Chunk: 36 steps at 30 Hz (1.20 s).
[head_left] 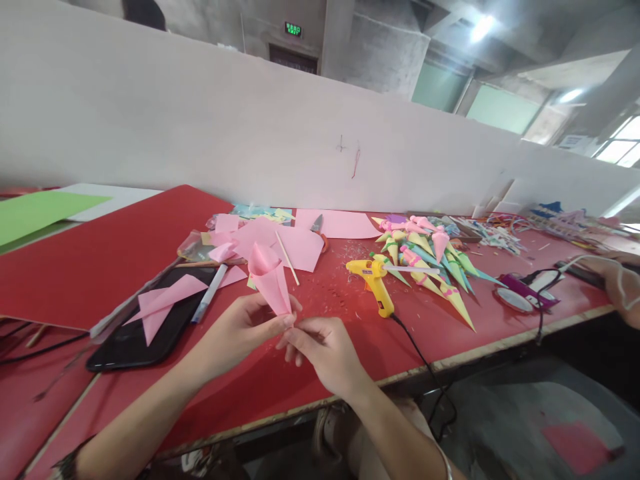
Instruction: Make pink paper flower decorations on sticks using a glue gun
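Observation:
A pink paper cone [273, 279], wide end up and tip down, is pinched near its lower end by my left hand [253, 323]. My right hand [323, 350] meets it at the narrow tip, thumb and fingers closed together there. How much of the tip lies inside the right fingers is hidden. Left of my hands, folded pink paper pieces [165, 303] rest on a black phone-like slab [133, 347]. A white marker [209, 293] lies beside it. Right of my hands a yellow glue gun [377, 287] lies on the red tabletop [340, 347].
Pink paper sheets [300, 247], scissors [320, 230] and a thin stick [287, 259] lie behind my hands. Several finished coloured cones [435, 257] are piled at the right, near a purple tape-like item [530, 293]. Another person's hand [623, 287] is at the far right. A white partition [225, 133] stands behind.

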### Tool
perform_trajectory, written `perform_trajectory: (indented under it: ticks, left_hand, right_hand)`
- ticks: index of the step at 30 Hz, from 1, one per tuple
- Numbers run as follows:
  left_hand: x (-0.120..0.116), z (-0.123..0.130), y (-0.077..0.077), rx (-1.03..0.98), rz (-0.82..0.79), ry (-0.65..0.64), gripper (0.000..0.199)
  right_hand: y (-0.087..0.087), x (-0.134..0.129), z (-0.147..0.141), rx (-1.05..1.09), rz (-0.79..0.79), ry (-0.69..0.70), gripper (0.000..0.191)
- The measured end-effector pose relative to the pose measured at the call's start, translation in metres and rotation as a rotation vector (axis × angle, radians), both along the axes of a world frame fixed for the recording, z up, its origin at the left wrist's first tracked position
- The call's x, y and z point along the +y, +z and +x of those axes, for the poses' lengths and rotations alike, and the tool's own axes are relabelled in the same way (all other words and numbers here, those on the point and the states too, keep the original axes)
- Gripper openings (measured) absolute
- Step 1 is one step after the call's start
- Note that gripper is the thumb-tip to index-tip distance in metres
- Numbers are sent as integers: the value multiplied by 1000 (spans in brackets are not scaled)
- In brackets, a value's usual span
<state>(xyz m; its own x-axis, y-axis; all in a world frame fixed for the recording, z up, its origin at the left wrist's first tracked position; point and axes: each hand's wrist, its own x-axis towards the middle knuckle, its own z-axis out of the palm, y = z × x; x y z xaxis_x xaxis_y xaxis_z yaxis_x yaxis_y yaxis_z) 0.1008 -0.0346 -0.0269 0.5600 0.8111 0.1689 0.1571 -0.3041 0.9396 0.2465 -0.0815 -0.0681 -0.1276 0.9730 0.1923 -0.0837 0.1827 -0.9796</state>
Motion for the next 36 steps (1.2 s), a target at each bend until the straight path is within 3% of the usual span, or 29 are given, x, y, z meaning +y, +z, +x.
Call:
perform_trajectory:
  ticks: [16,24,31,36]
  left_hand:
    - [1,-1,-2,52,36,-2,17]
    - [0,0,0,19,66,125,21]
    - [-1,0,0,-9,50,81,19]
    - [-4,-1,1,8,102,113,17]
  right_hand:
    - [-2,0,-2,-32,27,-51,30]
    - [-2,1,0,-56,13,-27,33]
    - [-5,2,0,-75,40,6,34]
    - [-4,2,-2,-186,96,-24,24]
